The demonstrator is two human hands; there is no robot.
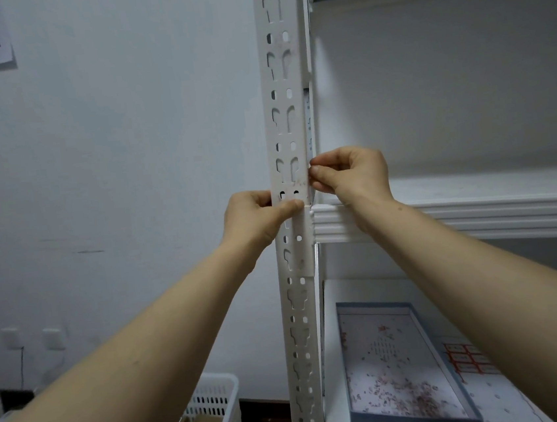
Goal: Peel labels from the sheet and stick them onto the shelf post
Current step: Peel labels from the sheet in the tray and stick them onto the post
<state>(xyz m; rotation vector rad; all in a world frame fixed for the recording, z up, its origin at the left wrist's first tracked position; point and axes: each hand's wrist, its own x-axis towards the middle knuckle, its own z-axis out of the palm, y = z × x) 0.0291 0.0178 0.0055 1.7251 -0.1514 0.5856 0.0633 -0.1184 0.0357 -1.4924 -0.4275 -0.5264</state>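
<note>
Worked at the upright shelf post (294,71) with both hands.
Gripped post with left hand (251,224), thumb across its front; pinched with right hand (352,174) at its right edge, on what impossible to tell. Saw label sheet (470,361) lying on lower shelf (334,342) beside blue-rimmed tray (412,418).

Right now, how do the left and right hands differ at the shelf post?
The left hand grips the shelf post from its left side, thumb laid across the front; the right hand sits at the post's right edge, fingertips pinched together. The left hand is lower, the right hand higher. What the right hand pinches is too small to tell. Both are at the post.
</note>
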